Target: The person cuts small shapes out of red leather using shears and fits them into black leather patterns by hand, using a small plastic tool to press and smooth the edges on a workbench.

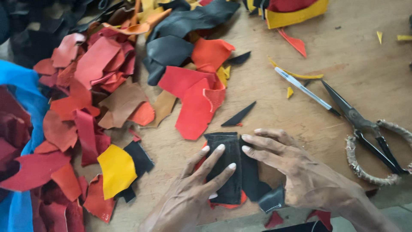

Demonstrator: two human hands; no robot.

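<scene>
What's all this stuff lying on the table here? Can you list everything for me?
black rectangular piece: one, black, near edge of the table, under both hands
red piece: one, red, peeking out beneath the black rectangular piece
scrap heap: many pieces, red, orange, brown, black and yellow, left half of the table
black sliver: one, black, pointed, just beyond the hands
scissors: one pair, dark blades, handles wrapped in pale cord, right side
pen: one, white and blue, left of the scissors
blue cloth: one, blue, far left edge
table: one, bare wood
left hand: fingers flat on the black rectangular piece
right hand: fingers touching its right edge
</scene>
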